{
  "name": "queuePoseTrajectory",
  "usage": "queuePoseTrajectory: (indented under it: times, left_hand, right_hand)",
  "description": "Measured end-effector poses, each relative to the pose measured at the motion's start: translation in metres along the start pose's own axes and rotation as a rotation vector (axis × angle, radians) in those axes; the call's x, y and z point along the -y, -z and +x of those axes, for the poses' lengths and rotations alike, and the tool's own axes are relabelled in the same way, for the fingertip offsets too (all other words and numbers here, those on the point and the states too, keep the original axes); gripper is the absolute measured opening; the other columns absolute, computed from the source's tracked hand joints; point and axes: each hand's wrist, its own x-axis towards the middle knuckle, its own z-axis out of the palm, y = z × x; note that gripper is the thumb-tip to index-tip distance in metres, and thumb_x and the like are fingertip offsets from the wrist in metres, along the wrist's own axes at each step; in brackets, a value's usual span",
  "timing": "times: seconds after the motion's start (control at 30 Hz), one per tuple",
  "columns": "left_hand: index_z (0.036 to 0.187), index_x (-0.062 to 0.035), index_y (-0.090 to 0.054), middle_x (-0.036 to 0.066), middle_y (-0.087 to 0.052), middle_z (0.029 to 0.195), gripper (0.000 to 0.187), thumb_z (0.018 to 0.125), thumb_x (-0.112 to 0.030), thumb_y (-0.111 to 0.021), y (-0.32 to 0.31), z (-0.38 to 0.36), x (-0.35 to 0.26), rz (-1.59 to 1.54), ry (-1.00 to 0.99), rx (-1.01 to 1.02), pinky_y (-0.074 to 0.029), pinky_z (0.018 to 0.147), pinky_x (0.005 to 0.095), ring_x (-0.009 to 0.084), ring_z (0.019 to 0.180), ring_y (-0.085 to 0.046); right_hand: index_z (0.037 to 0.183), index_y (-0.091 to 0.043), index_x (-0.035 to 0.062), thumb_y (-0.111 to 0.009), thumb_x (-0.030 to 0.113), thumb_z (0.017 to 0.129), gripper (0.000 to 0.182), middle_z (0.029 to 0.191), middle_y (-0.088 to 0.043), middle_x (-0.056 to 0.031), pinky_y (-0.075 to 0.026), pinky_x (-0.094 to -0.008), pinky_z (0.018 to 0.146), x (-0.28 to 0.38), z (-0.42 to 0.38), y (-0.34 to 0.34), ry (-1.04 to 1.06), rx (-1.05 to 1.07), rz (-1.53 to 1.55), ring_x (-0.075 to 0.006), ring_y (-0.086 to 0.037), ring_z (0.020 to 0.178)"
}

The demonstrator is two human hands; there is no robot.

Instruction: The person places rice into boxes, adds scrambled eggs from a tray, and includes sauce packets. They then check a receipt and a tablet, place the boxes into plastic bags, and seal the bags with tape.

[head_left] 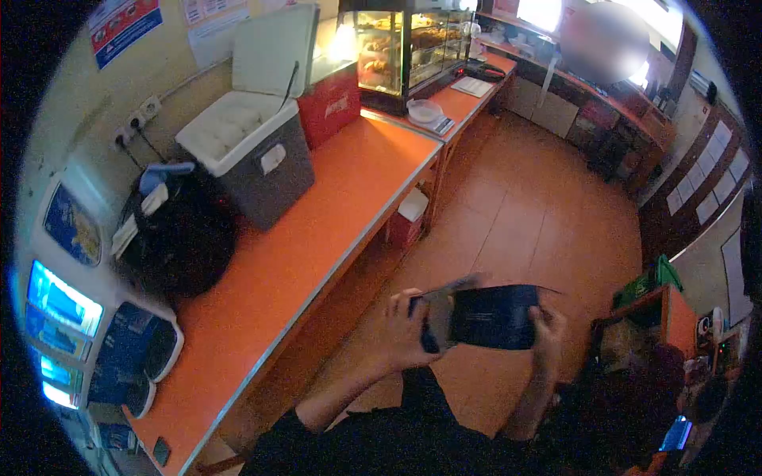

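Observation:
Both my hands hold a dark, boxy item [496,317] in front of me, above the floor. Its right side is a smooth black panel with faint pale marks, and its left part looks greyish, but its exact kind is not clear. My left hand [406,329] is wrapped round the left end, with the fingers over the top edge. At the right edge my right hand [548,327] grips it, fingers partly hidden. The orange counter [325,206] runs along my left, apart from both hands.
On the counter stand an open cool box [266,170], a black bag [186,230], a red box [329,107] and a lit food display case [409,47]. A plastic tub [425,111] sits farther along. A blurred person [605,44] is at the back. Shelving [675,317] stands right.

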Motion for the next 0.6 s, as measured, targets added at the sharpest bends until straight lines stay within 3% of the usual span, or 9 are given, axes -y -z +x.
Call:
queuePoseTrajectory:
  times: [0.03,0.1,0.23,0.3,0.33,0.37,0.43,0.47,0.6]
  left_hand:
    - [0.111,-0.0089,-0.047,0.017,-0.04,0.121,0.075,0.055,-0.047,-0.08,-0.007,0.026,0.031,-0.008,0.065,-0.048,-0.036,0.09,0.0529,0.0365,0.116,-0.037]
    - [0.107,-0.0035,-0.043,0.019,-0.039,0.116,0.082,0.055,-0.053,-0.082,-0.015,0.084,0.08,0.075,0.075,-0.063,-0.039,0.087,0.0496,0.0349,0.111,-0.039]
    - [0.103,-0.0016,-0.033,0.013,-0.036,0.103,0.083,0.059,-0.049,-0.085,-0.06,0.206,0.195,-0.329,0.4,-0.336,-0.039,0.085,0.0404,0.0258,0.101,-0.04]
    - [0.102,-0.0024,-0.031,0.011,-0.035,0.1,0.081,0.062,-0.048,-0.084,-0.08,0.268,0.24,-0.284,0.524,-0.481,-0.038,0.084,0.0397,0.0239,0.098,-0.038]
    - [0.102,-0.0024,-0.031,0.011,-0.035,0.1,0.081,0.062,-0.048,-0.084,-0.093,0.295,0.264,-0.285,0.53,-0.479,-0.038,0.084,0.0397,0.0239,0.098,-0.038]
    - [0.101,-0.0027,-0.031,0.011,-0.034,0.1,0.079,0.062,-0.046,-0.085,-0.108,0.32,0.287,-0.305,0.603,-0.568,-0.038,0.084,0.0398,0.0243,0.097,-0.039]
    - [0.1,-0.003,-0.03,0.012,-0.034,0.1,0.078,0.063,-0.044,-0.085,-0.135,0.358,0.324,-0.332,0.68,-0.662,-0.037,0.084,0.0399,0.0247,0.096,-0.039]
    - [0.1,-0.0031,-0.031,0.012,-0.034,0.099,0.078,0.063,-0.044,-0.085,-0.146,0.375,0.342,-0.267,0.612,-0.668,-0.037,0.085,0.0399,0.025,0.097,-0.039]
    - [0.106,-0.0027,-0.032,0.015,-0.036,0.104,0.082,0.06,-0.044,-0.087,-0.177,0.425,0.389,-0.178,0.566,-0.608,-0.036,0.088,0.0418,0.0278,0.101,-0.039]
  right_hand:
    - [0.112,-0.058,-0.0079,-0.065,0.018,0.089,0.036,0.105,-0.061,-0.014,-0.043,-0.0337,0.092,-0.05,0.058,0.046,-0.069,-0.144,0.061,-0.0222,-0.057,0.099]
    - [0.115,-0.056,-0.0072,-0.066,0.026,0.088,0.044,0.109,-0.059,-0.0147,-0.04,-0.0348,0.095,-0.033,0.123,0.088,0.122,-0.262,-0.076,-0.0235,-0.053,0.105]
    - [0.117,-0.055,-0.0077,-0.065,0.031,0.088,0.049,0.109,-0.059,-0.014,-0.039,-0.035,0.095,-0.047,0.247,0.073,0.286,-0.559,-0.414,-0.024,-0.053,0.105]
    - [0.122,-0.053,-0.0074,-0.06,0.022,0.091,0.043,0.116,-0.059,-0.0234,-0.04,-0.039,0.099,-0.031,0.309,0.042,0.055,-0.334,-0.279,-0.0324,-0.056,0.105]
    - [0.124,-0.053,-0.0042,-0.06,0.021,0.091,0.042,0.118,-0.059,-0.0212,-0.039,-0.0384,0.099,0.008,0.322,0.007,-0.076,-0.267,-0.346,-0.032,-0.056,0.107]
    - [0.123,-0.054,-0.003,-0.06,0.022,0.091,0.041,0.116,-0.06,-0.0189,-0.04,-0.0367,0.097,-0.022,0.352,-0.015,0.123,-0.209,-0.146,-0.03,-0.056,0.106]
    - [0.117,-0.057,-0.0016,-0.061,0.023,0.091,0.036,0.11,-0.062,-0.0135,-0.042,-0.0328,0.09,-0.019,0.392,-0.06,0.28,-0.005,0.082,-0.0246,-0.057,0.1]
    - [0.113,-0.06,-0.0014,-0.062,0.023,0.09,0.034,0.105,-0.063,-0.0106,-0.044,-0.0306,0.085,0.015,0.4,-0.088,0.239,0.137,0.112,-0.0211,-0.058,0.095]
    - [0.093,-0.061,0.0013,-0.061,0.018,0.09,0.017,0.082,-0.057,-0.0016,-0.041,-0.0262,0.069,-0.002,0.477,-0.149,0.229,0.198,-0.054,-0.0112,-0.052,0.074]
